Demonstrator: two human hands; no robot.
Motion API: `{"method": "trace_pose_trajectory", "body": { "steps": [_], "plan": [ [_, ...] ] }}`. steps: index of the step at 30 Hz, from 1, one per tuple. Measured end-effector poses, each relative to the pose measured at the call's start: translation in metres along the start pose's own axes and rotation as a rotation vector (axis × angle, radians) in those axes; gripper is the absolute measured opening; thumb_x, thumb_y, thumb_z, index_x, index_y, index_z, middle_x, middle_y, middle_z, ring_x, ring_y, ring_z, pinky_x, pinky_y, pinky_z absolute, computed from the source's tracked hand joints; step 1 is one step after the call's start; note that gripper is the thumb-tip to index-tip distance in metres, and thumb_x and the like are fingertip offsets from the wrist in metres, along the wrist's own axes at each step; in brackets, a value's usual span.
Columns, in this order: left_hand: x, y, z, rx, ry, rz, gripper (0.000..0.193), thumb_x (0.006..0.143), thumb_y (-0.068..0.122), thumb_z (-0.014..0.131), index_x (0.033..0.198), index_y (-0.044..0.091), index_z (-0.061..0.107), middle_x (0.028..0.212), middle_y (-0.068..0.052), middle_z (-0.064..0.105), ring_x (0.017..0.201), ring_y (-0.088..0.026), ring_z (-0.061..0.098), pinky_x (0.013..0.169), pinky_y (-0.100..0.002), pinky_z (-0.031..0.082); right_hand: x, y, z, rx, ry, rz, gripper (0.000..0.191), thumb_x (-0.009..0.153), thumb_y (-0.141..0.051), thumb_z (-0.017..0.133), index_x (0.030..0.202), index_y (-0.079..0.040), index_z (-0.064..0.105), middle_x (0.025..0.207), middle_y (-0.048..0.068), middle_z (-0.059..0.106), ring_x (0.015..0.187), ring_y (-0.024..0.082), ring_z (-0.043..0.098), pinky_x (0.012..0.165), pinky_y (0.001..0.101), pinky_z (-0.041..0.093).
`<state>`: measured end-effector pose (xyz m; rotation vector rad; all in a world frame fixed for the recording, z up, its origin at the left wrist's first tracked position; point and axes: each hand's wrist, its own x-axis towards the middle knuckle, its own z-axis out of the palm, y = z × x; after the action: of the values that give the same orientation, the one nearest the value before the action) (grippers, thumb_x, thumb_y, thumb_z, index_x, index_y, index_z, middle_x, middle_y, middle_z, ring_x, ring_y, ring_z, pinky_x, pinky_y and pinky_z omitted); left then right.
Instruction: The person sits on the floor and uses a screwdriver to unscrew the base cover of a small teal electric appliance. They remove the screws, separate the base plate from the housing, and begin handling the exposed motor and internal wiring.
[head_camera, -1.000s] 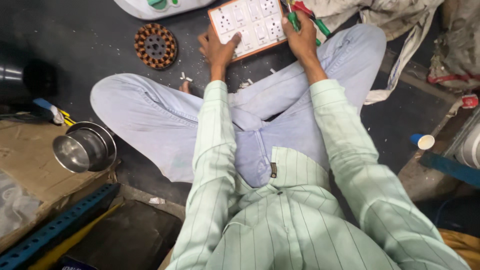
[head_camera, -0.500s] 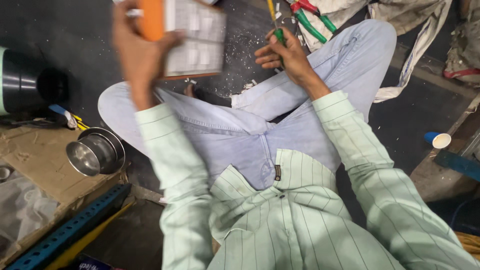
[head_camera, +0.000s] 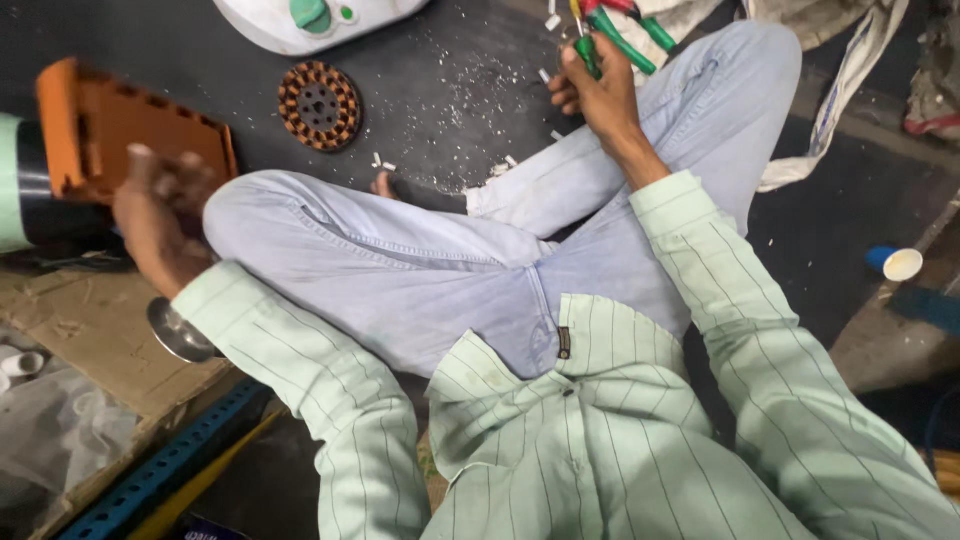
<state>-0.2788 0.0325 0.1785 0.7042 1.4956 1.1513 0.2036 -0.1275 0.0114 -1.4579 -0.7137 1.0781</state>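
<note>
Head view: my left hand (head_camera: 160, 225) is clamped on the orange tray (head_camera: 130, 130), swung out left over the cardboard (head_camera: 100, 330). My right hand (head_camera: 600, 95) grips green-handled pliers (head_camera: 610, 35) above the floor (head_camera: 450, 110). Step, as I judge it: setting the tray aside; next needs a steady put-down.

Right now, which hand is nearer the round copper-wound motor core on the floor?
Left. The left hand, holding the orange tray, is beside the motor core; the right hand is farther off.
</note>
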Motion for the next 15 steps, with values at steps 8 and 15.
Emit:
{"method": "trace_pose_trajectory", "body": {
  "steps": [8, 15],
  "plan": [
    [0.075, 0.024, -0.045, 0.450, -0.064, 0.645, 0.012, 0.107, 0.010, 0.076, 0.104, 0.002, 0.067, 0.093, -0.010, 0.075, 0.080, -0.016, 0.072, 0.070, -0.031, 0.054, 0.000, -0.001, -0.001, -0.011, 0.029, -0.013, 0.028, 0.111, -0.034, 0.061, 0.114, -0.007, 0.058, 0.087, 0.007, 0.072, 0.070, 0.011, 0.069, 0.059, 0.0226, 0.054],
    [0.155, 0.025, -0.036, 1.168, -0.179, 0.534, 0.041, 0.092, 0.025, 0.085, 0.125, 0.007, 0.068, 0.114, -0.007, 0.072, 0.102, -0.020, 0.069, 0.092, -0.037, 0.057, 0.000, -0.003, -0.002, -0.020, 0.054, 0.008, 0.027, 0.112, -0.033, 0.061, 0.117, -0.006, 0.059, 0.087, 0.005, 0.072, 0.070, 0.010, 0.069, 0.059, 0.0218, 0.053]
  ]
}}
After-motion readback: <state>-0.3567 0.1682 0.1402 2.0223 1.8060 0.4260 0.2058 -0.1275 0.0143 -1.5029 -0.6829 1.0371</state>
